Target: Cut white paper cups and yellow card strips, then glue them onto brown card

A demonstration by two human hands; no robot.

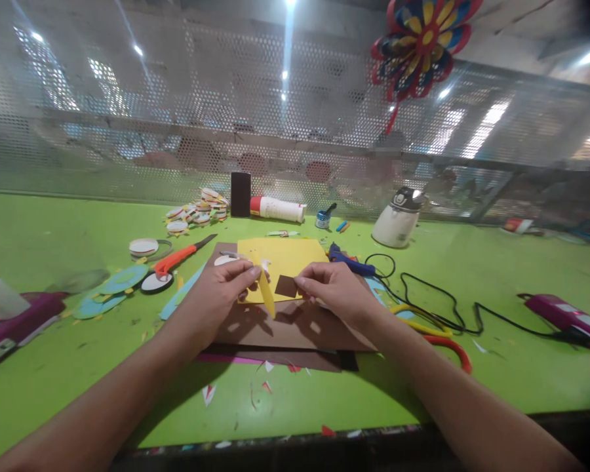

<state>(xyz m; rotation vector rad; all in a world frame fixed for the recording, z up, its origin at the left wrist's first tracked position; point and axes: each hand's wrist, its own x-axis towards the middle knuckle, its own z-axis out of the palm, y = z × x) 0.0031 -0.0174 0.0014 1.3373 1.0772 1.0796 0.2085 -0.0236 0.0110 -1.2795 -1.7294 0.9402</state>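
My left hand (233, 282) pinches a small yellow paper piece (266, 295), seen nearly edge-on and tilted. Between the thumb and fingers of my right hand (324, 286) is a small dark brown paper square (286, 286). Both hands are over a yellow sheet (295, 250), which lies on larger brown sheets (285, 334). A pale round piece (225, 260) shows just behind my left hand. Beyond my right hand rests a blue glue gun (349, 260) with a black cord.
Orange-handled scissors (177, 257) and blue paper rings (113, 288) lie left. At the back stand a pile of paper rounds (201, 211), a black box (240, 195), a white bottle (280, 210) and a small blue jar (323, 219). Purple power strips (565, 314) flank the green table (472, 255).
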